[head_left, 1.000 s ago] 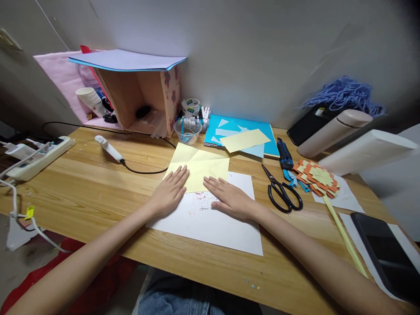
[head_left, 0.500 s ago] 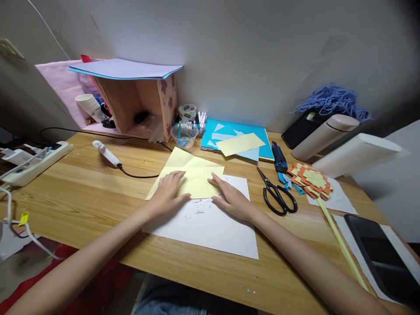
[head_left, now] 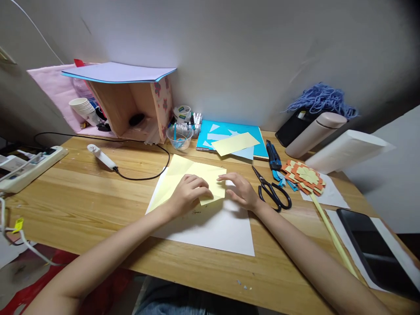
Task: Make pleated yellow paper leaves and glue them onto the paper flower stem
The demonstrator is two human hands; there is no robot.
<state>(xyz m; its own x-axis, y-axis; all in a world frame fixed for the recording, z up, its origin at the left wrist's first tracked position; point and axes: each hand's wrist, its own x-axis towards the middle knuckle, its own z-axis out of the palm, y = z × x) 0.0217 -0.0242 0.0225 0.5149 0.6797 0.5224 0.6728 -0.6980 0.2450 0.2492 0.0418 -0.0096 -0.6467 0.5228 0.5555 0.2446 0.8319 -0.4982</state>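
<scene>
A creased sheet of pale yellow paper (head_left: pixel 179 177), partly folded, lies over a white sheet (head_left: pixel 213 232) with small marks on it. My left hand (head_left: pixel 190 194) is closed on the near part of the yellow paper, its fingers curled together. At the right edge of that paper, my right hand (head_left: pixel 243 191) has its thumb and fingers apart; whether the fingertips touch the edge I cannot tell. Black-handled scissors (head_left: pixel 272 190) lie just beyond my right hand, blades partly spread.
A blue folder (head_left: pixel 205 131) with paper scraps lies behind, near a utility knife (head_left: pixel 273 155). Right are a paper flower (head_left: pixel 306 175), a phone (head_left: pixel 370 245) and a bottle (head_left: pixel 315 134). Left are a corded white device (head_left: pixel 101 156), a box (head_left: pixel 131 105) and a power strip (head_left: pixel 36 168).
My left hand has moved right across the yellow paper and curled its fingers. My right hand has lifted off to its right edge, and the paper has turned slightly. The view has shifted a little.
</scene>
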